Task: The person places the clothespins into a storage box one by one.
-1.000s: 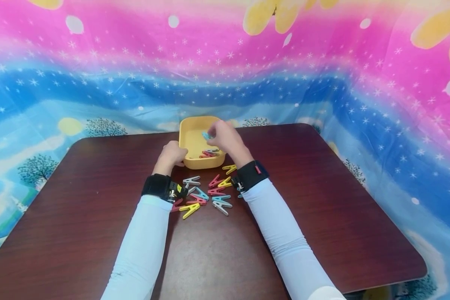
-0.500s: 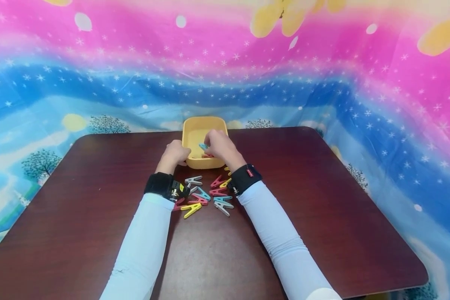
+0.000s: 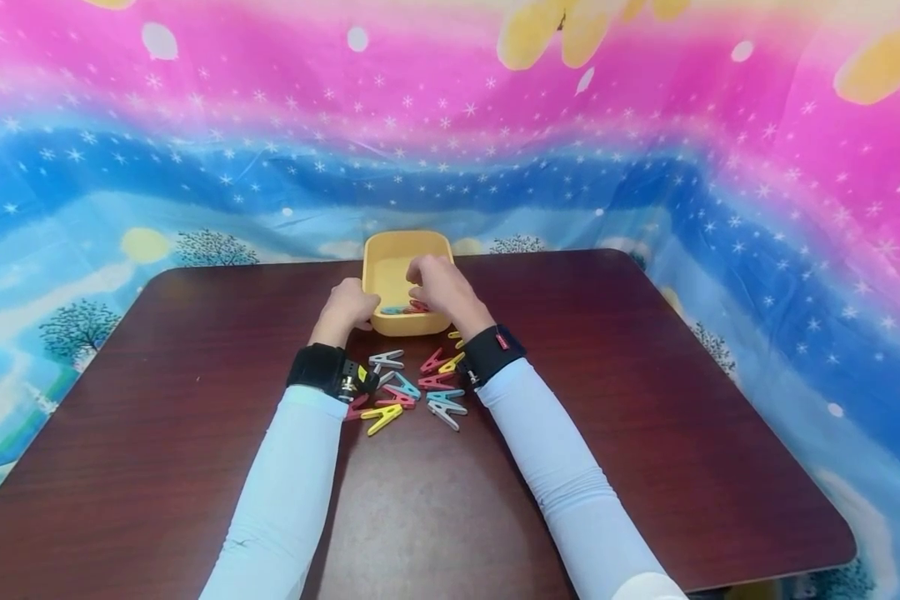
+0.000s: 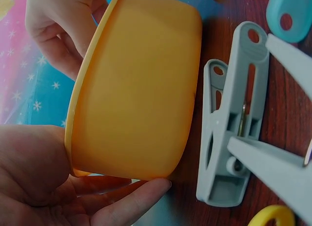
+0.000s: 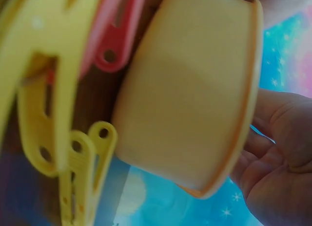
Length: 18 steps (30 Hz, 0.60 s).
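My left hand (image 3: 345, 308) grips the near left side of a yellow plastic box (image 3: 412, 325), thumb over the rim. In the left wrist view, the fingers of that hand (image 4: 131, 201) lie along the box's outer wall (image 4: 136, 89). My right hand (image 3: 444, 287) hangs over the right side of the box, fingers loosely bent, with nothing visible between them. A blue clothespin (image 3: 392, 310) and red clothespins (image 3: 417, 307) lie inside near the front wall, partly hidden by the right hand. The right wrist view shows the right hand (image 5: 287, 148) beyond the rim.
Several loose clothespins lie on the dark wooden table (image 3: 435, 500) in front of the box, including a yellow one (image 3: 382, 417), a grey one (image 3: 444, 414) and a red one (image 3: 437, 381). A patterned cloth (image 3: 307, 183) hangs behind the table.
My right hand lowered into the box and let go of the blue clothespin, which now lies on the box floor. The left hand keeps its grip on the box.
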Tool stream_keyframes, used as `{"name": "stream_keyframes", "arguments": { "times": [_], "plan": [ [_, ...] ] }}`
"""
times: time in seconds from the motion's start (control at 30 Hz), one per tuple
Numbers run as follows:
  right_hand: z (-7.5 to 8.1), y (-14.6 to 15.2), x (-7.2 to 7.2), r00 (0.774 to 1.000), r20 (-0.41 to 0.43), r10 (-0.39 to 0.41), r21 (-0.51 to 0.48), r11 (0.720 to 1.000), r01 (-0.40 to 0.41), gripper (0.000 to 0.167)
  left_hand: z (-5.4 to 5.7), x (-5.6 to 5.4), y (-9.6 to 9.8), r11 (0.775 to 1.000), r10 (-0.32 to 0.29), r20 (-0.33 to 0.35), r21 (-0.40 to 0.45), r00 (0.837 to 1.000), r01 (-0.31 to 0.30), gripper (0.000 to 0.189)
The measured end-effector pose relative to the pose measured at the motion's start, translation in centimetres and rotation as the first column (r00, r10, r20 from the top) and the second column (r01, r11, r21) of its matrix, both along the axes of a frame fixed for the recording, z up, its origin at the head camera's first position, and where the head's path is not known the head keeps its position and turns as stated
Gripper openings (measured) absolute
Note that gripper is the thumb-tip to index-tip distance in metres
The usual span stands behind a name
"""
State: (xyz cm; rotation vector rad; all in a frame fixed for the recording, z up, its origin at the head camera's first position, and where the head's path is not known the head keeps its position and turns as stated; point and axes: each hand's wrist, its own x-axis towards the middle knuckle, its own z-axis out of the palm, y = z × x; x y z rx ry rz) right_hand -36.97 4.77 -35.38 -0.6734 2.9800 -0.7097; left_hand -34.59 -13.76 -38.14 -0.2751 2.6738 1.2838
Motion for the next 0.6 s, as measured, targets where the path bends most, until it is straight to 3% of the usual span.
{"name": "stream_keyframes", "arguments": {
  "times": [0.23,0.47,0.6],
  "plan": [
    [1.9,2.0,-0.2,0.999,0.034,0.042,0.001,0.999,-0.042,0.033,-0.2,-0.3,0.0,1.000,0.000,-0.001,0.001,1.000,0.000,0.045],
    [3.6,5.3,-0.9,0.988,0.052,0.148,0.027,0.988,-0.150,0.038,-0.3,-0.4,0.0,1.000,-0.002,-0.006,-0.005,1.000,0.002,0.046],
    [4.3,7.2,-0.6,0.985,0.073,0.160,0.005,0.987,-0.160,0.037,-0.3,-0.3,0.1,1.000,-0.001,-0.004,-0.012,1.000,0.001,0.045]
  ]
}}
